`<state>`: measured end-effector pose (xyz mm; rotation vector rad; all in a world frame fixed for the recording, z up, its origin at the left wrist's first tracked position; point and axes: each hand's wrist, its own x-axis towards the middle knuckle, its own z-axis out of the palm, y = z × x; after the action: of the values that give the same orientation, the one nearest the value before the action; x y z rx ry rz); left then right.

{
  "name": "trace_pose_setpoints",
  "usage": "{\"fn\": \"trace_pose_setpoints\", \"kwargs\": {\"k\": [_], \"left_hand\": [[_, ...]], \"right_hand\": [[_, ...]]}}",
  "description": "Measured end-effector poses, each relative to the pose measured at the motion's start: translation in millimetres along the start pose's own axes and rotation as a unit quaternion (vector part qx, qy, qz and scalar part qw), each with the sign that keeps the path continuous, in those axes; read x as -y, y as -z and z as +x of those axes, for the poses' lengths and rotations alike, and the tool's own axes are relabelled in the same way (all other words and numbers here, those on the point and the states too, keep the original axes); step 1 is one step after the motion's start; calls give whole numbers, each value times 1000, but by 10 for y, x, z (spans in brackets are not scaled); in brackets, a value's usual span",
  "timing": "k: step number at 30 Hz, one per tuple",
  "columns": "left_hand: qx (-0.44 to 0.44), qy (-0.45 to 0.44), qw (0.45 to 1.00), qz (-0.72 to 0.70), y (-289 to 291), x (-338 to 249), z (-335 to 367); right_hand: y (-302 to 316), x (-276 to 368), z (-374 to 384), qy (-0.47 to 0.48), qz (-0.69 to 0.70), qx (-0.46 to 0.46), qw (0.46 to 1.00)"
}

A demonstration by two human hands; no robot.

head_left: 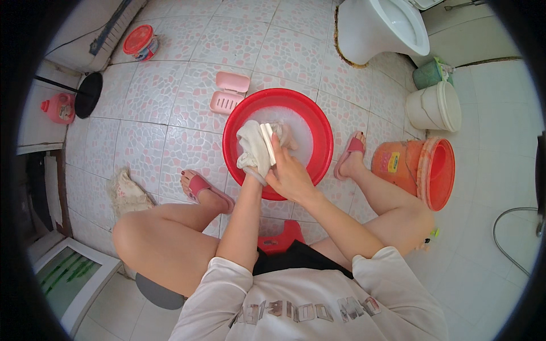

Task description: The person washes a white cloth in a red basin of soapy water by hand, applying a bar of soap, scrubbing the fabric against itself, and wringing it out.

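A red basin point(230, 122) of cloudy water point(305, 136) stands on the floor between my feet. Over it, an off-white cloth point(254, 145) wraps my left hand point(257, 165), hiding the fingers; a pale band circles the wrist. My right hand point(291, 175) is closed on a long white bar point(268, 142), which looks like soap, and presses it against the cloth. Beyond the basin's left rim lies an open pink soap box, its slotted half point(226, 103) nearer me and its other half point(233, 82) behind.
An orange bucket point(398, 162) lies tipped at the right, near a white bucket point(430, 108) and a green container point(429, 74). A toilet point(387, 34) stands at the back. Leftward are a red-lidded tub point(140, 43), pink bottle point(58, 108) and rag point(128, 190). A red stool point(281, 238) is below me.
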<state>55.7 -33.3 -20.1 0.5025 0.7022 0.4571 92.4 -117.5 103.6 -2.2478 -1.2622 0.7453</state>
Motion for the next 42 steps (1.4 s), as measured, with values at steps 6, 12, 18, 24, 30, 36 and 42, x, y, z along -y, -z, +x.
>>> {"fn": "trace_pose_setpoints", "kwargs": {"k": [6, 12, 18, 24, 30, 36, 42], "left_hand": [[14, 92, 993, -67, -207, -292, -88], [-24, 132, 982, -133, -260, -363, -137], [-52, 151, 971, -178, -142, -352, -110], [-36, 161, 970, -176, -169, -332, -98], [-6, 164, 971, -174, -160, -318, -131], [90, 118, 965, -215, -151, -380, -139], [129, 84, 956, -250, -199, -375, -122]], "right_hand": [[40, 19, -81, 3, 54, -64, 996], [-18, -109, 24, -201, 452, 7, 869], [-126, -165, 110, -194, 363, 21, 911], [6, -488, 173, -159, 451, 81, 875], [265, -727, 113, -172, 650, 199, 713], [521, -588, 75, -88, 689, 117, 710], [471, -460, 479, -191, 529, -13, 826]]}}
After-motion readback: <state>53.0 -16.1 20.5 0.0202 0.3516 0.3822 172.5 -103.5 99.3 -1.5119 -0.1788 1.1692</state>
